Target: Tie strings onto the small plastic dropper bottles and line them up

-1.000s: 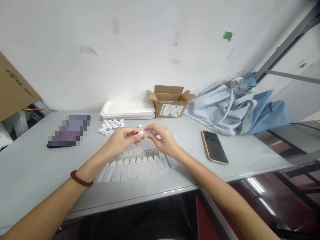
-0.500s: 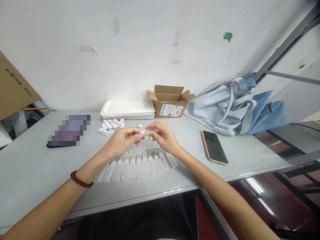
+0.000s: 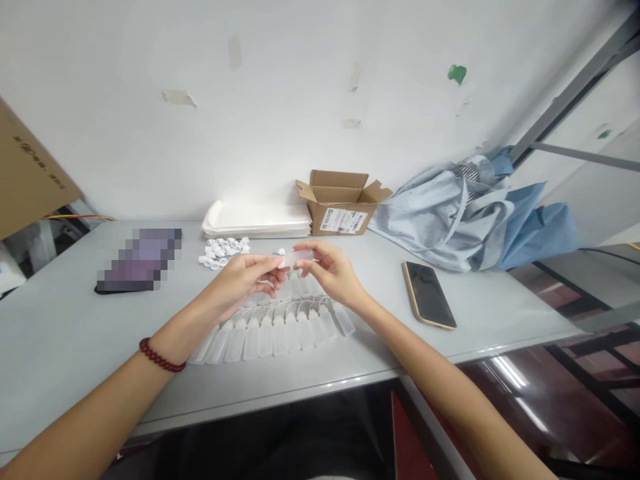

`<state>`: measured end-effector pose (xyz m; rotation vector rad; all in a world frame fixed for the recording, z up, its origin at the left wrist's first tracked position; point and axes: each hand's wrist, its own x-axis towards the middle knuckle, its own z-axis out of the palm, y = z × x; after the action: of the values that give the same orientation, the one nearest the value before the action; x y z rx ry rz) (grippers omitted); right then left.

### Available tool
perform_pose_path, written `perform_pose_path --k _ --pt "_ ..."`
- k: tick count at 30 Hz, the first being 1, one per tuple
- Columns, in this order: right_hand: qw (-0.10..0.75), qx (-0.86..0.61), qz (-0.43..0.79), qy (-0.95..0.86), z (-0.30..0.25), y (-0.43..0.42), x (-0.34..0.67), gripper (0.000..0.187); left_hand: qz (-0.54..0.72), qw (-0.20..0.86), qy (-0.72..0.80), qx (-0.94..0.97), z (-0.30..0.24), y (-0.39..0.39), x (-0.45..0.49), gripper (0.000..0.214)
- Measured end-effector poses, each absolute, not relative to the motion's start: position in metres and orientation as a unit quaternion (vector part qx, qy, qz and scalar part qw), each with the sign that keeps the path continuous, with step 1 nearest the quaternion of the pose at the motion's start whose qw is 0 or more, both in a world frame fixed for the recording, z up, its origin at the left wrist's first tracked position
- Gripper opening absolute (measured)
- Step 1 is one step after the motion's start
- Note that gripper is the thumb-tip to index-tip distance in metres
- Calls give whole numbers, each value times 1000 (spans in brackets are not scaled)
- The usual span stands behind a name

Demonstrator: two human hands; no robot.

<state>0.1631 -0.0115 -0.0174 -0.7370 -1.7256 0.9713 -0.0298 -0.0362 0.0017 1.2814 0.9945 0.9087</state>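
A small translucent plastic bottle (image 3: 299, 256) lies sideways in the air between my hands, over the desk. The thumb and fingers of my left hand (image 3: 250, 277) pinch its left end, hiding whatever is fitted there. My right hand (image 3: 333, 270) grips the right part between thumb and fingers. Below them, several similar bottles with thin cords at their necks (image 3: 280, 335) lie side by side in a row. More bottles (image 3: 300, 287) are partly covered by my hands. Just beyond my fingertips sits a loose white cap (image 3: 281, 252). A cluster of white caps (image 3: 225, 249) is to the left.
White envelopes (image 3: 260, 220) are stacked by the wall next to an open cardboard box (image 3: 343, 212). On the right are a phone (image 3: 429, 295) and a pale blue cloth bag (image 3: 440, 217). A blurred-out dark object (image 3: 143, 260) lies at left on the grey desk (image 3: 65, 333).
The bottle now shows more plainly between my hands, its left end at my left fingers. My left hand's lower fingers have spread a little, and the white piece seen at its fingertips is now hidden.
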Motion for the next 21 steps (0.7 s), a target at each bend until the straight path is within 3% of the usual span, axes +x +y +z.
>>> perform_pose_path --k 3,9,11,16,18,21 --pt "485 -308 392 -719 -19 -12 165 25 391 574 440 569 2 -36 -30 34" --pt "476 -325 420 -701 -26 -10 165 26 420 341 502 675 2 -41 -25 30" --pt "480 -322 425 -696 -26 -9 165 26 420 347 503 671 1 -41 -25 32" --pt "481 -313 399 -715 -22 -11 164 25 383 498 455 631 1 -35 -30 42" --pt "472 -323 372 -731 -20 -14 164 24 380 491 456 637 1 -35 -31 42" --pt "463 -342 351 -738 -18 -16 165 24 374 397 467 696 2 -38 -30 37"
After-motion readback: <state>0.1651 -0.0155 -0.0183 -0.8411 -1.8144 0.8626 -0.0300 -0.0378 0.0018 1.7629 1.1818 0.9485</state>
